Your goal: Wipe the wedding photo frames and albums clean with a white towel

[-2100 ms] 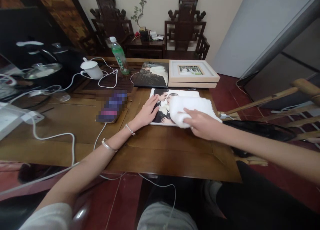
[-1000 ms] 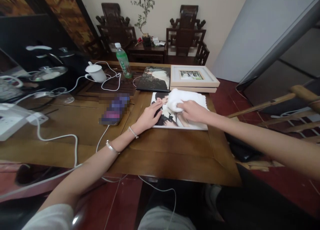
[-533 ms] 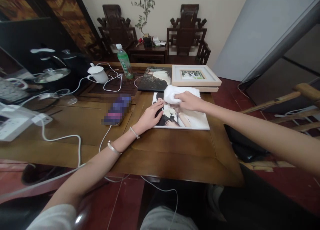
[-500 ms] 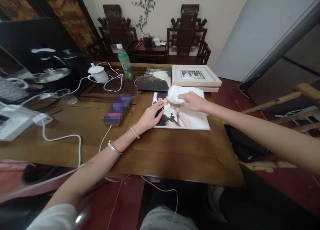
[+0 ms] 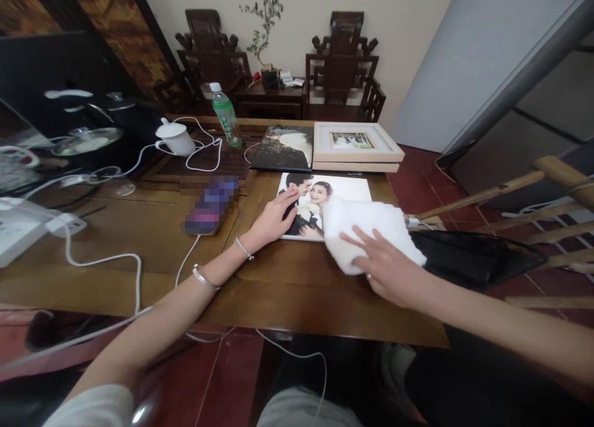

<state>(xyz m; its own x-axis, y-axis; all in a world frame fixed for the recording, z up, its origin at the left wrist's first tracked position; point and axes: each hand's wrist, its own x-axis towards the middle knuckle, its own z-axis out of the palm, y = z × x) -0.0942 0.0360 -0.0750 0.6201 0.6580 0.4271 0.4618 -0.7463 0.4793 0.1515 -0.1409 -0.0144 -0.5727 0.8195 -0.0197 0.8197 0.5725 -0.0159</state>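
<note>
A photo panel (image 5: pixel 297 213) showing a couple lies flat on the wooden table (image 5: pixel 278 297). My left hand (image 5: pixel 273 215) rests on its left edge, fingers stretched out, holding nothing. A white fluffy cloth (image 5: pixel 375 223) covers the right part of the panel and reaches past its front edge. My right hand (image 5: pixel 385 260) grips the cloth near its front side, the fingers on top of it and the thumb tucked at its near edge. What lies under the cloth is hidden.
Behind the panel are a dark photo album (image 5: pixel 283 147) and stacked picture frames (image 5: pixel 357 148). To the left stand a green bottle (image 5: pixel 227 117), a white lidded cup (image 5: pixel 175 137), a phone (image 5: pixel 211 207), a power strip (image 5: pixel 18 232) and white cables. A black bag (image 5: pixel 473 257) is at right.
My right hand has drawn the cloth from the panel's upper middle towards me and to the right, uncovering the pictured faces. The cloth looks more spread out. My left hand stays on the panel.
</note>
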